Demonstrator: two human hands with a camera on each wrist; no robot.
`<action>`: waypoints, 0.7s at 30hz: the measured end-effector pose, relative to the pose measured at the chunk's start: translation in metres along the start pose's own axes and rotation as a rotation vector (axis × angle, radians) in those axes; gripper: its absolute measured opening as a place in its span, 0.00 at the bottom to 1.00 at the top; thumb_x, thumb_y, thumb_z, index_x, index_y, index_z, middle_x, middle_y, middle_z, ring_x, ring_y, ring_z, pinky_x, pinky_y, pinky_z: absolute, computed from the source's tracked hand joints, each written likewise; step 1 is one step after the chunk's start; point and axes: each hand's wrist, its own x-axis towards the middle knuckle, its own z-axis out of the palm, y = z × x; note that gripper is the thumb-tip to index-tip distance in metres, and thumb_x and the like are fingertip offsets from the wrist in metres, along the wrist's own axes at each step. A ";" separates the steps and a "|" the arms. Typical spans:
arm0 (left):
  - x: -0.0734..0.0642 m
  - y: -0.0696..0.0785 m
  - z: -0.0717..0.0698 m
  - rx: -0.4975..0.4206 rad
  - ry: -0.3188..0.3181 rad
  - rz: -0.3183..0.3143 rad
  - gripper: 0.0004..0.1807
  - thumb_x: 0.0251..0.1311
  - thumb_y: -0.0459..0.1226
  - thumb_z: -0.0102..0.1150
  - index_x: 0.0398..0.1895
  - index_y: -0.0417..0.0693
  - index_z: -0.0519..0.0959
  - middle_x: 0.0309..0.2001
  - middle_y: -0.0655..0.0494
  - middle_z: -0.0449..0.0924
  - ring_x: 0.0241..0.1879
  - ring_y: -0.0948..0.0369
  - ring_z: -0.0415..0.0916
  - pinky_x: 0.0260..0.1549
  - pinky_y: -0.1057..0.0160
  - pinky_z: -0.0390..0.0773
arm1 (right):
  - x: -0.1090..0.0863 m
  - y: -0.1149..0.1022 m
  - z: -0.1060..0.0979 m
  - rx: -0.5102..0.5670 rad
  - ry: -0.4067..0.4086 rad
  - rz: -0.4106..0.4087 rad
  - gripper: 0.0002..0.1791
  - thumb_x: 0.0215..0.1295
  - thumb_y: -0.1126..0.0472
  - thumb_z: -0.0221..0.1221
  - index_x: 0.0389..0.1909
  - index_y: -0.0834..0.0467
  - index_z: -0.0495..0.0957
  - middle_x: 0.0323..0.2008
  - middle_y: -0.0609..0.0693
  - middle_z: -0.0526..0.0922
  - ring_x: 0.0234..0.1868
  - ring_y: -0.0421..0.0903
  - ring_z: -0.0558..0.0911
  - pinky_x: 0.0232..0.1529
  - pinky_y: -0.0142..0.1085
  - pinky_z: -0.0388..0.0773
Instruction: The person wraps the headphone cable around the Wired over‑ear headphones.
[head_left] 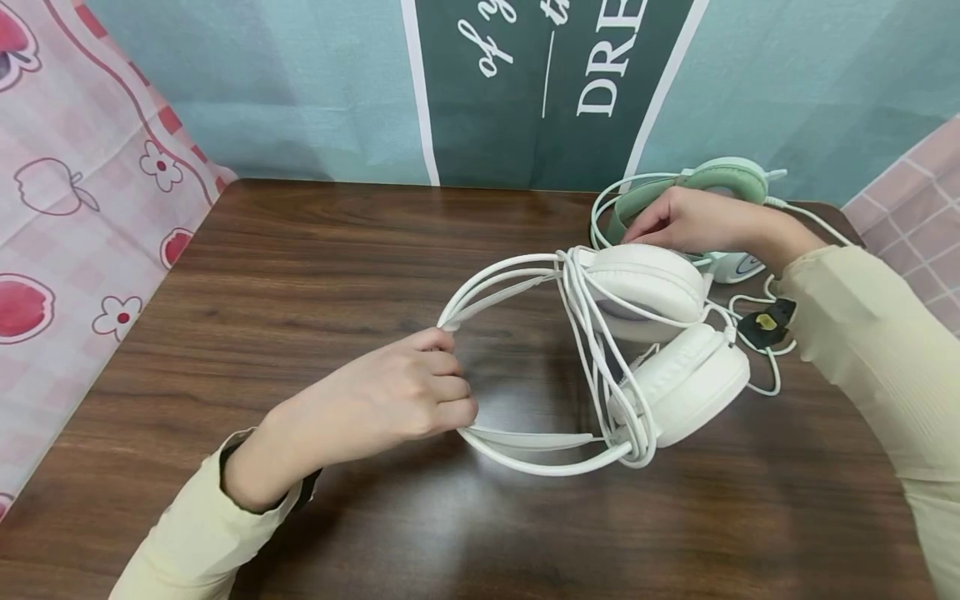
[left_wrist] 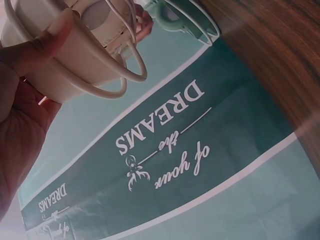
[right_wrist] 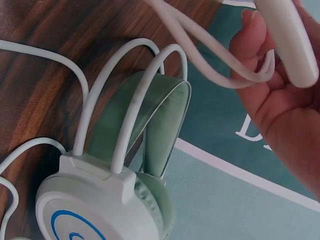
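A pair of white over-ear headphones [head_left: 645, 287] is held above the table on its side, its thin cable [head_left: 592, 325] wound in several loops across the frame. My left hand [head_left: 408, 387] grips the curved headband at its left end; the thumb [left_wrist: 60, 25] presses on it in the left wrist view. Behind the upper ear cup, my right hand [head_left: 690, 218] has its fingers curled at the cup's far edge. The right wrist view shows this hand [right_wrist: 280, 100] around a white rounded part, with a cable loop against the fingers. The ear cup hides some fingertips in the head view.
Green-and-white headphones [head_left: 727, 175] lie at the table's back right corner, under the right forearm. A small black piece with a yellow mark [head_left: 765, 325] lies by white cable near the right sleeve. A printed cloth [head_left: 337, 108] hangs behind the brown table [head_left: 262, 275].
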 end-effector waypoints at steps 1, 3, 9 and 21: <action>0.000 0.000 0.000 -0.006 0.000 -0.003 0.12 0.53 0.24 0.48 0.19 0.49 0.65 0.18 0.62 0.63 0.22 0.64 0.65 0.43 0.63 0.66 | 0.000 0.001 0.000 0.000 -0.002 0.007 0.10 0.58 0.65 0.59 0.41 0.61 0.82 0.31 0.48 0.82 0.28 0.39 0.76 0.29 0.30 0.75; -0.001 -0.001 0.000 -0.012 -0.002 -0.007 0.13 0.53 0.23 0.44 0.19 0.49 0.64 0.18 0.62 0.61 0.22 0.64 0.63 0.42 0.64 0.65 | -0.002 0.003 0.000 -0.006 0.003 0.021 0.10 0.58 0.65 0.59 0.42 0.61 0.81 0.31 0.49 0.82 0.28 0.39 0.76 0.29 0.31 0.75; -0.003 -0.001 0.000 -0.002 -0.009 -0.008 0.15 0.55 0.22 0.36 0.19 0.50 0.63 0.18 0.61 0.60 0.21 0.64 0.60 0.42 0.64 0.64 | -0.006 0.008 -0.002 0.002 0.015 0.004 0.09 0.57 0.66 0.60 0.39 0.61 0.81 0.28 0.46 0.80 0.25 0.39 0.75 0.25 0.32 0.73; -0.009 -0.002 -0.008 -0.016 0.014 -0.027 0.12 0.55 0.23 0.39 0.23 0.47 0.67 0.22 0.61 0.64 0.25 0.62 0.65 0.46 0.60 0.65 | -0.016 0.028 -0.004 0.061 -0.024 -0.028 0.10 0.58 0.73 0.56 0.40 0.63 0.80 0.26 0.47 0.80 0.26 0.38 0.75 0.27 0.31 0.73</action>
